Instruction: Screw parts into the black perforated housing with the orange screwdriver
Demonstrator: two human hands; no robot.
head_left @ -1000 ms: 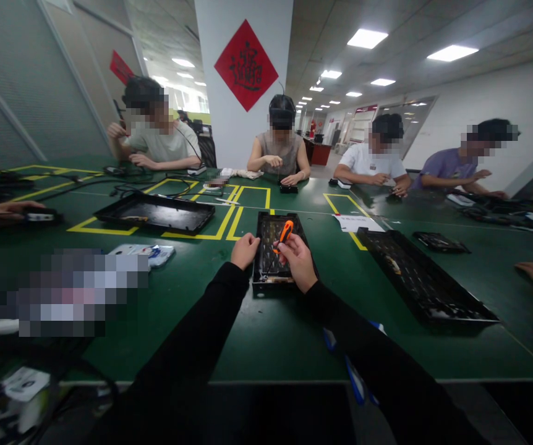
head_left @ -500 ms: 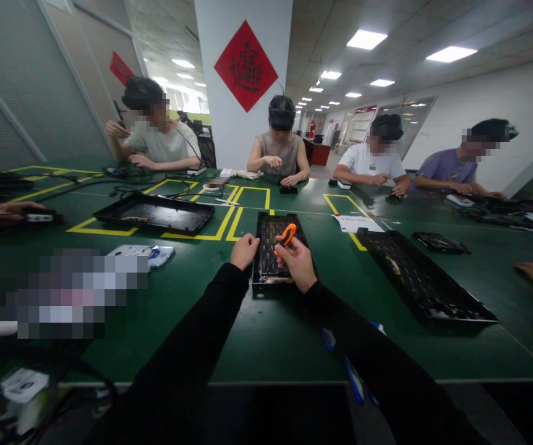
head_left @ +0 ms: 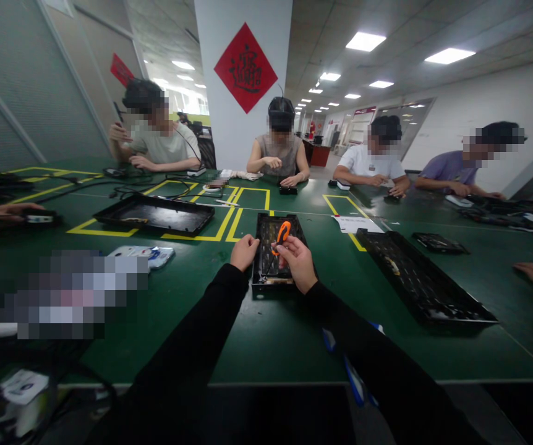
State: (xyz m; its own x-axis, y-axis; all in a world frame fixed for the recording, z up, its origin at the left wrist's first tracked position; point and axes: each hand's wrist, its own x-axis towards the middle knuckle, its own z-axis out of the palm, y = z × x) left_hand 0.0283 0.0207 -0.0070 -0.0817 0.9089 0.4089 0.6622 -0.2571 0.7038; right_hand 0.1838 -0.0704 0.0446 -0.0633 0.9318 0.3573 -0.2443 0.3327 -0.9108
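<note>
In front of me a black plastic casing [head_left: 266,285] lies open side up on the table, with small parts inside it. My left hand [head_left: 244,252] is closed, thumb and fingers gripping the casing's left rim. Over the right half of the casing, my right hand [head_left: 298,264] is closed round a screwdriver [head_left: 284,231] with an orange and black handle. The handle points up and its dark shaft slants down into the casing toward the near left corner. The exact spot where the tip rests is too small to make out.
A wide black tray [head_left: 155,216] stands to the left, and a long black casing [head_left: 424,284] to the right, beside a smaller black part [head_left: 440,242]. A paper sheet [head_left: 358,224] lies beyond. Blue-handled tools [head_left: 353,380] show by my right sleeve. Several people sit around the green table.
The screwdriver's handle has tipped slightly left and more upright as the right hand's fingers shifted on it. My left hand and the casing have stayed in place.
</note>
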